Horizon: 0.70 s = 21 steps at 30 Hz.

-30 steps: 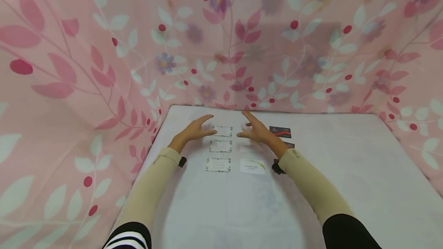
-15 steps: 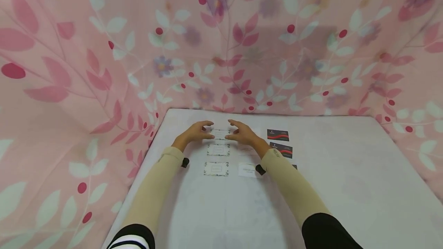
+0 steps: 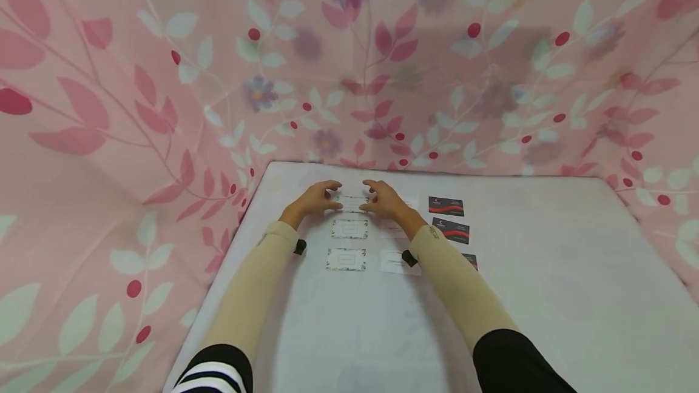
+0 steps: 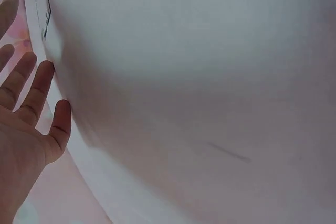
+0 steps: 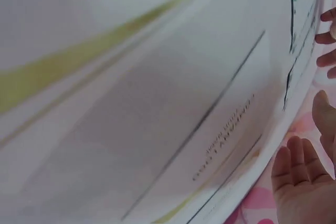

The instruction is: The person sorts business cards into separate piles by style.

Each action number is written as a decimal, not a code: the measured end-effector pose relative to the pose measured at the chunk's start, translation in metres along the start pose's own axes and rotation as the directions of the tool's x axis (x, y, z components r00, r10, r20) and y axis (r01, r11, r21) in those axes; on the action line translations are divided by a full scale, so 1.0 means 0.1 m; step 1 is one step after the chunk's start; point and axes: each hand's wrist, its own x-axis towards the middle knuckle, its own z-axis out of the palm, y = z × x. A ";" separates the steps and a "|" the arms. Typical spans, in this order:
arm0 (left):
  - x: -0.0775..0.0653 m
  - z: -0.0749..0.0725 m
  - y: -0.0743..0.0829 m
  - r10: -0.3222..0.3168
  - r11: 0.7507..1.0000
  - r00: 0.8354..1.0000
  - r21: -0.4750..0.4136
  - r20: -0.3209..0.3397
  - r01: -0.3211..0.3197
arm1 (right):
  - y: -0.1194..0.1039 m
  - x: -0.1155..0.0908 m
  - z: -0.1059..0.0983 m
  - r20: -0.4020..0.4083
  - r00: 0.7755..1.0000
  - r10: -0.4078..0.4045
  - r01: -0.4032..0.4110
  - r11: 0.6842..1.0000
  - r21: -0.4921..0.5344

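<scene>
Both hands hover at the far end of the left-hand column of cards. A white business card with a leafy border (image 3: 354, 204) lies between them. On its left is my left hand (image 3: 312, 199), fingers gently bent and thumb apart; in the left wrist view its fingers (image 4: 41, 85) are spread, with nothing in them. My right hand (image 3: 384, 201) faces it from the right, thumb tip right at the card's edge. In the right wrist view the right hand (image 5: 304, 192) shows an uncurled palm. Two more leafy-bordered cards, a middle one (image 3: 349, 229) and a near one (image 3: 346, 259), lie below.
White cards with a yellow-green stripe, the nearest (image 3: 393, 262) partly behind the right wrist, form the middle column. Dark cards with a red wave (image 3: 446, 206) make the right column. The white table (image 3: 546, 272) meets a pink floral cloth (image 3: 409, 77) behind.
My right hand has moved left from over the middle column to the right edge of the far leafy-bordered card. My left hand has shifted slightly, its fingers more bent.
</scene>
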 end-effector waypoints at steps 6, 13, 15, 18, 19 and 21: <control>0.03 0.02 -0.03 0.003 1.000 1.000 0.007 0.021 -0.003 | -0.01 0.02 -0.04 -0.018 1.000 0.016 -0.015 1.000 0.013; 0.08 0.05 -0.03 0.054 0.998 0.997 0.035 0.046 -0.055 | -0.03 0.06 0.04 0.093 0.996 0.010 0.004 0.988 -0.152; 0.09 0.06 -0.03 0.063 0.996 0.997 0.063 0.039 -0.065 | -0.04 0.08 0.04 0.088 0.996 0.009 0.007 0.985 -0.175; 0.09 0.06 -0.04 0.066 0.992 0.997 0.102 0.034 -0.070 | -0.06 0.11 0.04 0.091 0.996 0.014 0.003 0.982 -0.190; 0.09 0.06 -0.03 0.069 0.992 0.997 0.108 0.031 -0.072 | -0.07 0.11 0.04 0.090 0.996 0.018 0.000 0.982 -0.191; 0.08 0.06 -0.02 0.073 0.991 0.997 0.115 0.025 -0.076 | -0.07 0.12 0.04 0.092 0.995 0.025 -0.007 0.982 -0.187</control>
